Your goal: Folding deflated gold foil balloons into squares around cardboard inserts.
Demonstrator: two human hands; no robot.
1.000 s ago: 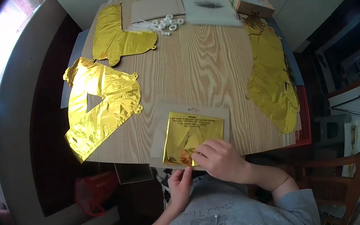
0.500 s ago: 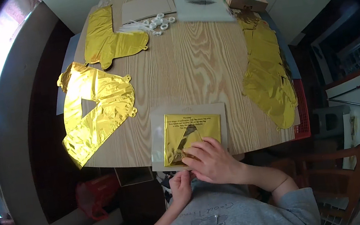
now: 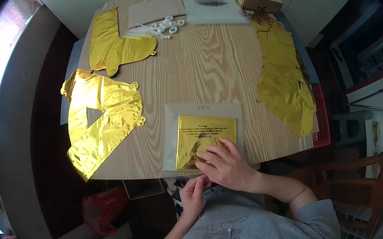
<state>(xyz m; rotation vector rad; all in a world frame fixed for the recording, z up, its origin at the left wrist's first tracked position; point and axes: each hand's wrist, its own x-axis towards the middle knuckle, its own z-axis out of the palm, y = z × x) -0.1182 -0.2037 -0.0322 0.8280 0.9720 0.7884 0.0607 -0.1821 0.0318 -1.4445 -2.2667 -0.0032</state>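
Observation:
A folded square of gold foil (image 3: 204, 123) lies inside a clear plastic bag (image 3: 170, 127) with a pale backing and a hang hole at its far end. The bag rests at the table's near edge, and dark print shows over the foil. On its near right part lie the spread fingers of my right hand (image 3: 228, 166), open and gripping nothing. My left hand (image 3: 194, 195) is closed, just below the table edge by the bag's near side. Whatever its fingers may hold is hidden.
Gold foil letter balloons lie flat on the wooden table (image 3: 187, 82): an A-shaped one (image 3: 118, 104), an L-shaped one (image 3: 105, 44), and foil pieces (image 3: 281, 70) at right. Farther back are white ribbon rolls (image 3: 169, 24), cards (image 3: 154, 10), clear bags (image 3: 198, 16) and a box (image 3: 258, 1).
The bag with the gold foil has slid slightly away from me and to the right, turning a little. My right hand has shifted slightly right with it; my left hand has moved slightly up.

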